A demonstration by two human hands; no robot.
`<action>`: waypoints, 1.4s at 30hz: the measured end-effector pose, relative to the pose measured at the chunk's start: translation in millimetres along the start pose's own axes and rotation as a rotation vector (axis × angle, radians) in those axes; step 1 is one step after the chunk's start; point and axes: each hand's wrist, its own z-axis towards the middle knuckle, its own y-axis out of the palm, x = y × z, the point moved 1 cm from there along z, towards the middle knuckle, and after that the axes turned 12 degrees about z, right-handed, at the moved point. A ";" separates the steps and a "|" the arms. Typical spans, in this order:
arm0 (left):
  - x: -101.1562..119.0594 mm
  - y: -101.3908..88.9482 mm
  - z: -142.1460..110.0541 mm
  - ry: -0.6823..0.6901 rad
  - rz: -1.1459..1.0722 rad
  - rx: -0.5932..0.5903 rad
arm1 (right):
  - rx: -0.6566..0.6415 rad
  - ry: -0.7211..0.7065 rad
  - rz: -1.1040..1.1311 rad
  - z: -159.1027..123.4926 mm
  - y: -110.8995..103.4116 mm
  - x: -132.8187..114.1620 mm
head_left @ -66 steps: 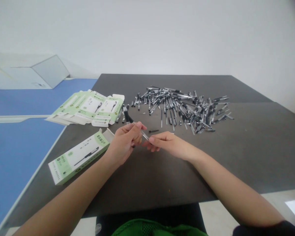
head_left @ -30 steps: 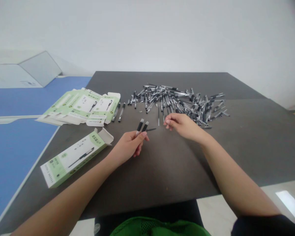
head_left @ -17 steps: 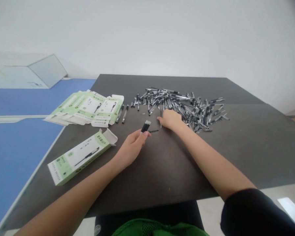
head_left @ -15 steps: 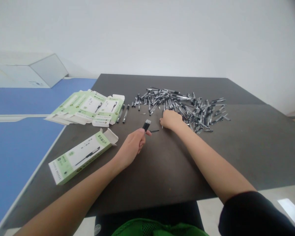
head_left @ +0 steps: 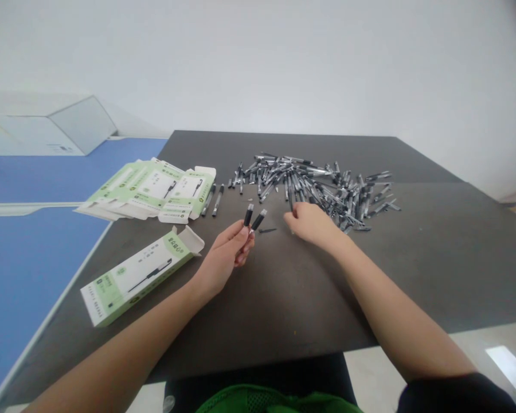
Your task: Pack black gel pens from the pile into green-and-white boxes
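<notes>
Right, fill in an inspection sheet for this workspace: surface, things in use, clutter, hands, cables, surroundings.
Surface: dark table, matt-looking.
Things in use: loose pen pile; green-and-white box, end flap open; overlapping cartons, two loose pens beside them.
Clutter: small dark piece lying between the hands.
Left hand: holds at least two black-ended pens.
Right hand: at the pile's near edge; grip unclear.
Cables: nothing seen.
Surroundings: blue surface and white box at left; pale wall behind.
</notes>
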 end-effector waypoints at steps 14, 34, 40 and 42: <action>-0.8 2.2 -2.9 -0.005 -0.023 -0.154 | 0.001 -0.543 1.452 -40.4 -15.7 -44.5; 4.7 1.1 -4.7 0.000 -0.072 -0.145 | -0.156 -0.507 1.275 -44.1 3.7 -38.5; 9.1 -1.1 -2.3 -0.012 -0.161 -0.096 | -0.192 -0.366 1.264 -35.7 -10.5 -21.8; 8.7 -1.7 -1.6 -0.021 -0.177 -0.094 | -0.128 -0.364 1.280 -31.2 -16.4 -14.8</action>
